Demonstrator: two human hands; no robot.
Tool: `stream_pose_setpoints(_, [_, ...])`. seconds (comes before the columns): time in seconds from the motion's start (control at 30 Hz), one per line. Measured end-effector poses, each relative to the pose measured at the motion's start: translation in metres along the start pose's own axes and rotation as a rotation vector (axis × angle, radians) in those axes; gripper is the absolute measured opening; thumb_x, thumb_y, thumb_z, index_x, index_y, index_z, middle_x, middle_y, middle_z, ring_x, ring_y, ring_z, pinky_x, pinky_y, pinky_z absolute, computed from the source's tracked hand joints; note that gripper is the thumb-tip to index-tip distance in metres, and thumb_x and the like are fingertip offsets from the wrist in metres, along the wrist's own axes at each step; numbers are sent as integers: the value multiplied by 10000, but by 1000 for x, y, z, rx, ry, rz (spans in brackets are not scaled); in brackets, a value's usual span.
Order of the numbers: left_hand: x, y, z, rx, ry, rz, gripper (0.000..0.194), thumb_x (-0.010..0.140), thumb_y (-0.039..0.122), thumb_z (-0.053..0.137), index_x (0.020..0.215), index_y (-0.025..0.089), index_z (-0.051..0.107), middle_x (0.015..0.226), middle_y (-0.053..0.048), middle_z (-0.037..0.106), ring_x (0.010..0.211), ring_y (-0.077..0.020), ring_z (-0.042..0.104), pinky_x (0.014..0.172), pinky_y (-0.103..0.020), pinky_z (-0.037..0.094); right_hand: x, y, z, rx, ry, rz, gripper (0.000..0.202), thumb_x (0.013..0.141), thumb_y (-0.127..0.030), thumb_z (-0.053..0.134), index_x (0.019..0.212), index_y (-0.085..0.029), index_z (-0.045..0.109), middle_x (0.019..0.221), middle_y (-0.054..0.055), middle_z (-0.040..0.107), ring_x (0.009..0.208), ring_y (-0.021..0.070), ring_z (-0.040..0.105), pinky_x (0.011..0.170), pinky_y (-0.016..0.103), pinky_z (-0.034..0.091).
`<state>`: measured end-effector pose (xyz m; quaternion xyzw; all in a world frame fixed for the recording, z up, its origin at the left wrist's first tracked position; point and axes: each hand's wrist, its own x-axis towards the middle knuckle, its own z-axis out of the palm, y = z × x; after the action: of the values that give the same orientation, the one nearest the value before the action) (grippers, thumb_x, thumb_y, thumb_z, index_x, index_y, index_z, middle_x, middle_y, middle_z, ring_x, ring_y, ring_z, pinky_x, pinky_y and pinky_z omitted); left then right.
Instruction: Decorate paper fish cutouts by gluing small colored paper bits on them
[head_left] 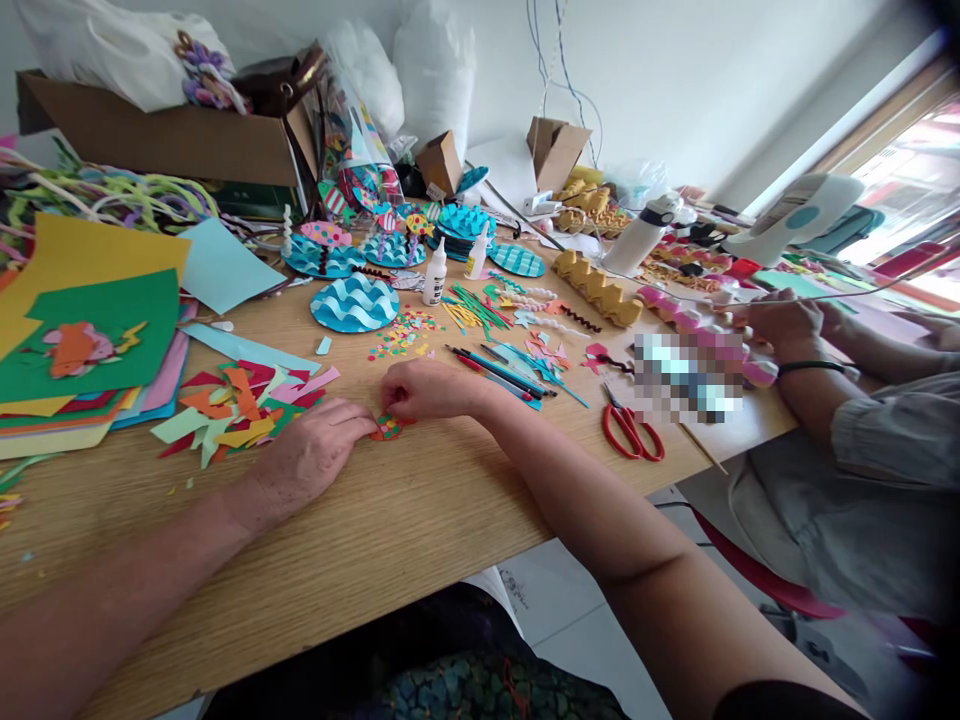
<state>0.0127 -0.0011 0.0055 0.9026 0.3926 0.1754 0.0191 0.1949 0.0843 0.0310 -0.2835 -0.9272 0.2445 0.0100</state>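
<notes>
A small orange paper cutout [388,429] with coloured dots lies on the table between my two hands. At its left edge, my left hand [319,452] has its fingertips closed on the paper. My right hand [426,388] is curled in a pinch just above and touching the cutout's upper side; whatever its fingertips hold is hidden. Just beyond the hands are scattered small paper dots [409,330]. Coloured paper scraps [244,405] lie beside my left hand. Several pens [499,370] rest beyond my right wrist.
Red-handled scissors [632,432] lie right of my forearm. Glue bottles [435,272] stand behind the dots, near a blue wavy paper disc [355,304]. Stacked coloured sheets [142,330] fill the left. Another person's hands [787,322] are at the right, by pink egg-carton pieces [694,325].
</notes>
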Motion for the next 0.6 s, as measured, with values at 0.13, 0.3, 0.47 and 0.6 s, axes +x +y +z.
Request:
stream_pose_setpoints(0.13, [0,0,1,0,-4,-5,350,834,31,313,954,125,628,971,-89,656,944,-187,571,844,-329,488,-3,0,-4,120,-6,31,117,716,-141,503,747,-126,614,701,-1,578,613,75,469,543,187,316])
stream_pose_setpoints(0.3, [-1,-1,2,8,15,16,352,838,28,305,946,111,630,956,-98,658,924,-191,576,824,-330,495,-2,-2,-3,134,-10,30,119,720,-120,507,739,-120,625,676,-9,570,591,65,460,539,185,312])
stream_pose_setpoints(0.47, [1,1,1,44,29,51,348,838,26,305,932,88,634,935,-110,657,891,-194,586,798,-314,500,1,1,2,88,-4,3,150,707,-121,506,743,-133,651,694,4,602,599,75,473,544,190,321])
stream_pose_setpoints(0.6, [2,2,1,68,32,54,354,828,24,304,930,107,633,933,-99,658,887,-193,586,797,-312,497,2,2,4,76,-12,7,166,713,-131,507,759,-137,667,696,12,622,599,79,480,555,194,331])
